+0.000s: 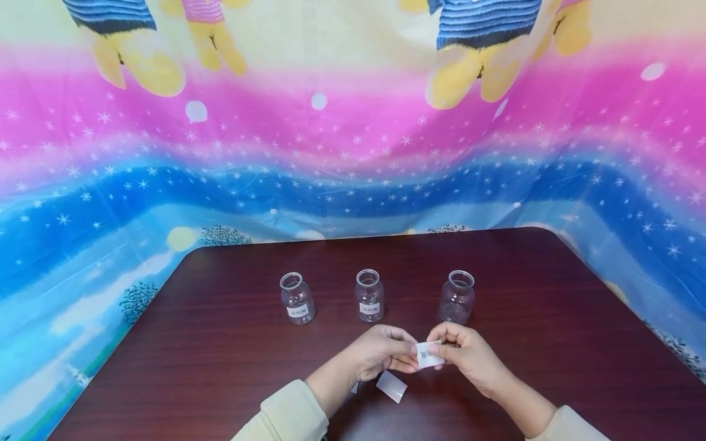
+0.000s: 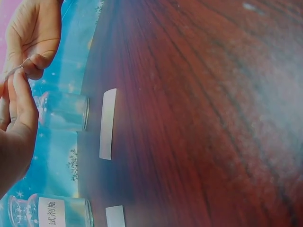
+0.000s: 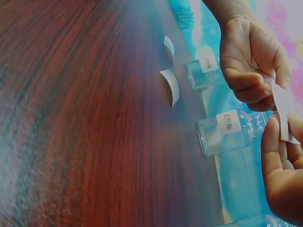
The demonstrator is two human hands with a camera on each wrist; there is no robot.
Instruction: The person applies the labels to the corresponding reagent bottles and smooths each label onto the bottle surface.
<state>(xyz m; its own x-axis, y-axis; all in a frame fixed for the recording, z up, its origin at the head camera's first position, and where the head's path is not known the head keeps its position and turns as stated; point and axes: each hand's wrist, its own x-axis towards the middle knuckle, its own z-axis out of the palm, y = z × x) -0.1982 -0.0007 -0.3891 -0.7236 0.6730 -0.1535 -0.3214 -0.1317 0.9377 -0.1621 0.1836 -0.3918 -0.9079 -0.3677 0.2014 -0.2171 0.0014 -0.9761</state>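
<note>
Over the table's near side, both hands hold a small white label (image 1: 425,355) with dark printed characters. My left hand (image 1: 382,352) pinches its left edge, while the right hand (image 1: 475,360) grips the right part, thumb across the print. In the right wrist view the label (image 3: 283,109) is bent between the fingertips, and its lower end looks like two layers. Beyond the hands stand three clear glass bottles: the left bottle (image 1: 298,306) and middle bottle (image 1: 369,300) each bear a printed label, but no label shows on the right bottle (image 1: 456,300).
A blank white paper slip (image 1: 391,387) lies on the dark wooden table (image 1: 220,343) below the hands. Another slip (image 2: 115,216) is mostly hidden by the left wrist in the head view. A colourful printed curtain (image 1: 353,141) hangs behind the table and along its sides.
</note>
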